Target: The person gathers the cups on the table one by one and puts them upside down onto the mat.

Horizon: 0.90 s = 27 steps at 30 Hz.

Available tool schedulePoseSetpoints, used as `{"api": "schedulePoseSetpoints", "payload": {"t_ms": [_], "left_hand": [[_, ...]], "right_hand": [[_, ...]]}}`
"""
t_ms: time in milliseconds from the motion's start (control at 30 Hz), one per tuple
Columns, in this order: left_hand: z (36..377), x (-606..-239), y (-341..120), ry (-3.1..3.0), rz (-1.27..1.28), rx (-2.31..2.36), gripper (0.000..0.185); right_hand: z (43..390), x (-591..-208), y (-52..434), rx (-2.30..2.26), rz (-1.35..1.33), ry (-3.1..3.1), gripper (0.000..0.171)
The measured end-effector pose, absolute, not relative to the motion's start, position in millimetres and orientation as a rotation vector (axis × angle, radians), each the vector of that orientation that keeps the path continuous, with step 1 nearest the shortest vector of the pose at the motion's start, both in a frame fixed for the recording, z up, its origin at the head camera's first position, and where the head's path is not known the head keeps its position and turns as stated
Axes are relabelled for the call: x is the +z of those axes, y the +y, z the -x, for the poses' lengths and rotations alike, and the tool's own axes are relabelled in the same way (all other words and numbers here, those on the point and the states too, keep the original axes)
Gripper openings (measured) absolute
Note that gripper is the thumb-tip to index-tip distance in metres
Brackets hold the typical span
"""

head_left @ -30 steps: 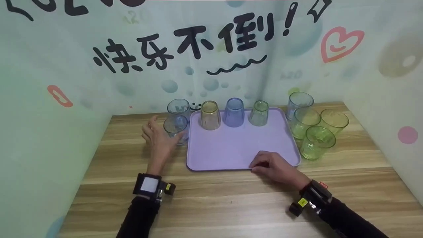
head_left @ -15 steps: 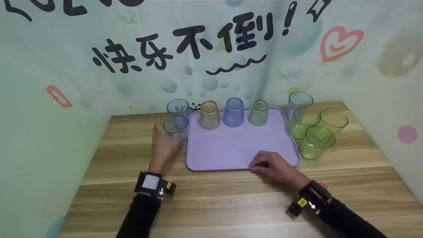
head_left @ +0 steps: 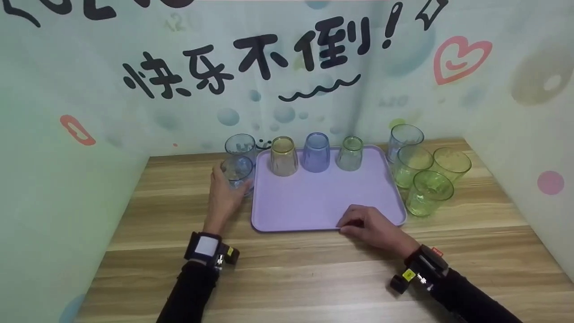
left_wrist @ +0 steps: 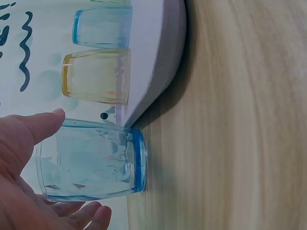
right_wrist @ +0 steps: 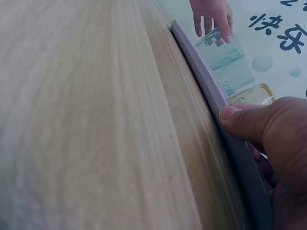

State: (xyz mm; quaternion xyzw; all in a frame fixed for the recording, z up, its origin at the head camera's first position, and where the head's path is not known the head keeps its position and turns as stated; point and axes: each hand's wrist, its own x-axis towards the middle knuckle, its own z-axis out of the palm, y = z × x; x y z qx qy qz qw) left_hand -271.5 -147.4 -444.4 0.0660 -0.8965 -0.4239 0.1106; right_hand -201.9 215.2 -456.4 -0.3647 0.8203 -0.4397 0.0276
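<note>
My left hand (head_left: 224,197) curves round an upright clear-blue drinking glass (left_wrist: 96,163) on the table, left of the lilac tray (head_left: 305,211). In the left wrist view the thumb lies along one side of that glass and the fingers reach round the opposite side. Another bluish glass (head_left: 240,144) stands just behind it. My right hand (head_left: 376,226) pinches the tray's front rim between thumb and fingers, right of the middle. Along the back of the tray, upside down in a row, are a yellow glass (head_left: 284,157), a blue glass (head_left: 316,152) and a green glass (head_left: 350,154).
Right of the tray several upright glasses stand close together: a bluish glass (head_left: 404,141) at the back, a pale green glass (head_left: 412,166), a yellow-green glass (head_left: 452,163) and a green glass (head_left: 428,195). A printed cloth wall (head_left: 179,121) rises behind the wooden table (head_left: 291,282).
My left hand's fingers have moved in from the left and closed round the front blue glass. The right hand stays at the tray rim; the glasses have not moved.
</note>
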Motion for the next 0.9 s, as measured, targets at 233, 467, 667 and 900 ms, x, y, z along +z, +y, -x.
{"api": "schedulePoseSetpoints", "payload": {"t_ms": [233,467,667,900], "left_hand": [[273.3,-445.6,-145.9,-2.608,-0.171,-1.252,0.089],[270.5,-449.0,-145.4,-2.578,-0.128,-1.247,0.084],[268.0,-447.0,-146.9,-2.573,-0.144,-1.260,0.084],[263.1,-438.0,-145.5,-2.551,-0.169,-1.298,0.083]], "right_hand": [[202.9,-457.0,215.9,-1.377,1.128,2.530,0.016],[203.6,-460.2,216.5,-1.397,1.147,2.500,0.015],[202.7,-461.1,216.5,-1.411,1.158,2.493,0.016],[203.2,-461.5,216.1,-1.407,1.191,2.508,0.018]]}}
